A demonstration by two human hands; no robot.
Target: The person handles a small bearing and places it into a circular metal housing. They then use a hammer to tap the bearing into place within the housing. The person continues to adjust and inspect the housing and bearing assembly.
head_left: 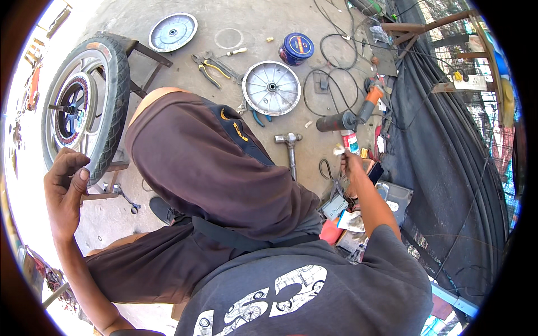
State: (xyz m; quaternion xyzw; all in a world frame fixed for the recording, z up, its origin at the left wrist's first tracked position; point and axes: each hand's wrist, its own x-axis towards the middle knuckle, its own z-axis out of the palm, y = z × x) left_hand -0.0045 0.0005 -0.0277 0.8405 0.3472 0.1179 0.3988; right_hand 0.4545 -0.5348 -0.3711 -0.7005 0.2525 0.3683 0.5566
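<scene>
Well, lidded tub (pixel 296 50) (right fingers (pixel 345 159): white wad (pixel 338 150)).

One tyred wheel (pixel 72 115), two round metal covers (pixel 272 98) (pixel 173 38), one blue tub (pixel 297 50), one hammer (pixel 291 148), one pair of yellow-handled pliers (pixel 209 73), one orange power tool (pixel 370 101), one white wad (pixel 338 150) and two bare hands (pixel 66 193) (pixel 352 166).

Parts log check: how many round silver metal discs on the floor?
2: one round silver metal disc upper left, another disc beside the cylindrical blue tub; more may be hidden.
</scene>
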